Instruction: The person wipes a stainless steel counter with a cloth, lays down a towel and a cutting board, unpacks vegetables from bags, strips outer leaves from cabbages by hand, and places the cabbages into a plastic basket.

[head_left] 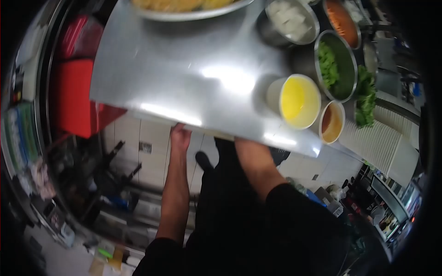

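Note:
My left hand is at the front edge of the steel counter, its fingertips partly tucked under. The fingers look curled and closed by a thin pale strip just below the edge; what they grip is hidden. My right forearm reaches beneath the same edge, and the counter covers that hand and its fingers. On the counter's right side stand a white tub of yellow liquid and a smaller cup of brown sauce. At the far edge sits a plate of yellowish food.
Metal containers hold white cubes, chopped greens and orange shreds. Leafy greens overhang at right. A red box stands left of the counter. Below are the tiled floor and cluttered shelves.

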